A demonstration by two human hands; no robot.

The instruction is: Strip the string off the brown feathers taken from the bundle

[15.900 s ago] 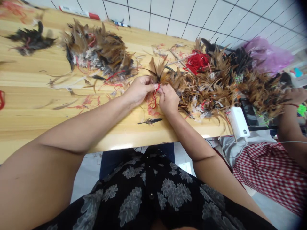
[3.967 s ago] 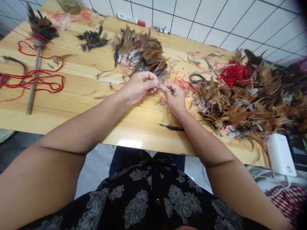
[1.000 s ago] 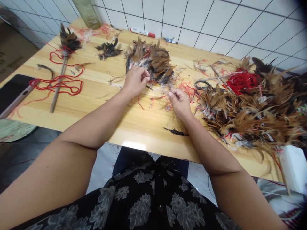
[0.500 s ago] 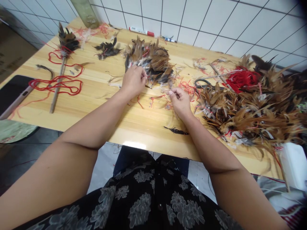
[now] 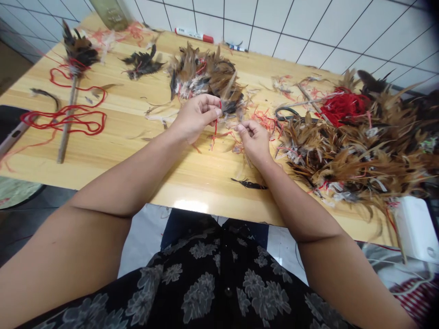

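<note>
Red, thin string [image 5: 216,129] dangles from the left hand [image 5: 200,116], pinched between thumb and fingers over the pale wooden table [image 5: 192,171], just in front of a bushy brown feather bundle [image 5: 209,75]! Just beside it, the right hand [image 5: 254,140] presses thumb to forefinger, anything inside too small to tell. Looks like string handling, and the next move seems to call for bringing both sets of fingertips together on that strand.

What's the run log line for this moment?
left hand: holds red string | right hand: grip unclear | larger feather pile: right of both hands
</note>
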